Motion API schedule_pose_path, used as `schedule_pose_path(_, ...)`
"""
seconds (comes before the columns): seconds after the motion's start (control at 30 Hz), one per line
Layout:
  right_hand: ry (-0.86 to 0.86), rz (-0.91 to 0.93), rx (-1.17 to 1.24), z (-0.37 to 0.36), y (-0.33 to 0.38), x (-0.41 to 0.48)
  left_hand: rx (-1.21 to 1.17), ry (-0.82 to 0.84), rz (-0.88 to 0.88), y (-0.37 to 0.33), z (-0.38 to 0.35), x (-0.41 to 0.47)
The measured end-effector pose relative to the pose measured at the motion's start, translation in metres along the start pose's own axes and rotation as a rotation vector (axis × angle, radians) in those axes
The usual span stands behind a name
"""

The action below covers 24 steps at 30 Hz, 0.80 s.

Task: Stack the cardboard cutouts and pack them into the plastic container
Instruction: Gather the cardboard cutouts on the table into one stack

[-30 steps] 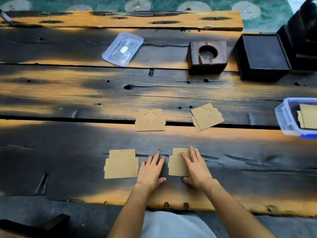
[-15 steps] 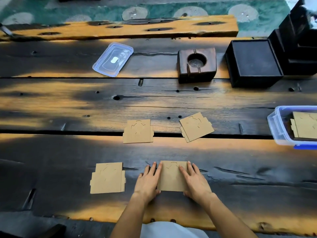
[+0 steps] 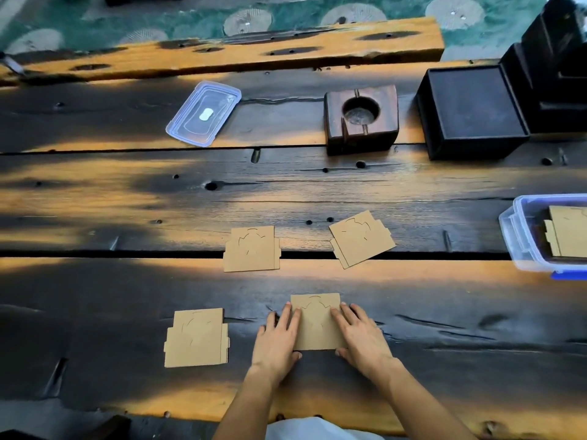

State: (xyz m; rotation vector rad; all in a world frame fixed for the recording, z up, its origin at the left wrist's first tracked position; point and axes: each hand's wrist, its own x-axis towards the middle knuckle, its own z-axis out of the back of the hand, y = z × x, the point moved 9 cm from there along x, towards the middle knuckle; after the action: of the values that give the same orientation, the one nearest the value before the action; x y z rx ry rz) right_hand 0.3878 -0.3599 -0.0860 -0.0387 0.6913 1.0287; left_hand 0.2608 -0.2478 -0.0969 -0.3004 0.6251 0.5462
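Seen from above, a person's two bare forearms reach up from 6 o'clock onto a dark plank table. The left hand and right hand lie palm down, fingers stretched forward, on either side of a brown cardboard cutout. Their fingers press flat on its left and right edges, thumbs at its near corners; they pin it between them rather than grip it. The cutout lies flat, long axis running 12 to 6, a scored arc at its far end.

A second cutout lies flat at 9 o'clock from the hands, well apart, side tabs pointing left and right. A third sits at 11 o'clock across a gap between planks. A fourth at 1 o'clock is turned clockwise.

The clear container with blue trim sits at 3 o'clock, cut off by the edge, holding stacked cardboard. Its lid lies far off at 11 o'clock with a white label, unreadable. A wooden block with a round hollow and a black box stand at 1 o'clock.
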Motion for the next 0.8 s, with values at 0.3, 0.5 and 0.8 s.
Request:
schedule_pose_path(0.3, -0.049, 0.040, 0.034, 0.010, 0.002, -0.003, -0.071, -0.059, 0.002, -0.001, 0.010, 0.001)
schedule_pose_path(0.5, -0.058, 0.028, 0.030, 0.018, 0.010, -0.007, -0.043, -0.088, -0.054, 0.006, 0.030, -0.005)
schedule_pose_path(0.8, -0.085, 0.033, 0.008, 0.025, 0.059, -0.005, -0.051, -0.146, -0.046, 0.044, 0.041, -0.031)
